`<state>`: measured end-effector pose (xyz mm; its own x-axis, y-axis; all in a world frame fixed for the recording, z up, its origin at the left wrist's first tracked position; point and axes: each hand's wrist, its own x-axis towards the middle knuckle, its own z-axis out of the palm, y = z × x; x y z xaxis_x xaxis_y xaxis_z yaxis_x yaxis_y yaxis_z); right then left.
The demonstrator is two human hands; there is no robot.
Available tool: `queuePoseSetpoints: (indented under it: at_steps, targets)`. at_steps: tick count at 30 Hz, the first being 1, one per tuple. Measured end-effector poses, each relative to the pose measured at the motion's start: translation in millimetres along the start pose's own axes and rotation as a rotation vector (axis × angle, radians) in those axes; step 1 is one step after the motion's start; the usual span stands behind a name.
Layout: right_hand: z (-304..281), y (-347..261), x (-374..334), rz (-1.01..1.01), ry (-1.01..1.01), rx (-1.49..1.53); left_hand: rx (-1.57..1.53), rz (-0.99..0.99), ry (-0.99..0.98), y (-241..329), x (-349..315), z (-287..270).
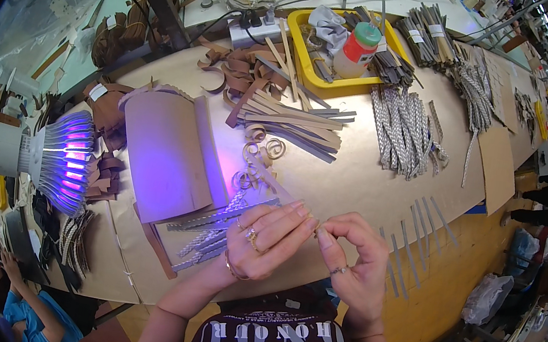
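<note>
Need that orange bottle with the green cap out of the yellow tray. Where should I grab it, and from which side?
Grip the orange bottle around its body just below the green cap, coming from above. It leans among a grey cloth and strips inside the yellow tray, whose raised rim probably blocks a low approach.

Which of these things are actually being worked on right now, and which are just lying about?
In use:
left hand and right hand, pinching a small strip between fingertips
silver braided strips beside the left hand

Lying about:
yellow tray with a red bottle
grey strips along the table edge
purple lamp
curled brown strips
</note>
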<state>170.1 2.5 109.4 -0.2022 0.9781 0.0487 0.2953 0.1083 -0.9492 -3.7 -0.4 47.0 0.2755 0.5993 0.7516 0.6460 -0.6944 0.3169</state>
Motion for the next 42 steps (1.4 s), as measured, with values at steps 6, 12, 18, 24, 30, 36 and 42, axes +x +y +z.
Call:
queuePoseSetpoints:
  at_steps: [6,12,18,24,30,36,42]
  targets:
    - [-0.4,3.4,0.5,-0.028,0.003,-0.058,-0.032,-0.022,0.004,-0.1,1.7,2.0]
    - [0.9,9.3,5.3,-0.121,-0.014,-0.126,-0.555,-0.53,0.004,11.2,8.0,-0.8]
    - [-5.8,16.0,3.4,-0.218,-0.086,-0.056,-0.979,-0.848,-0.015,6.1,9.8,-10.6]
    - [-13.2,28.8,-1.8,-0.26,-0.001,0.395,-1.361,-1.04,0.069,-0.9,16.0,-24.3]
    - [-11.7,31.2,9.9,-0.506,-0.089,-0.079,-1.295,-1.148,-0.127,14.8,16.5,-18.3]
    - [-43.1,37.4,-20.3,-0.425,-0.112,0.557,-1.13,-1.218,0.244,-17.1,-3.2,-13.5]
    - [-159.1,34.7,-94.6,-0.741,0.176,1.058,-0.705,-1.147,0.348,-74.9,-22.4,-11.7]
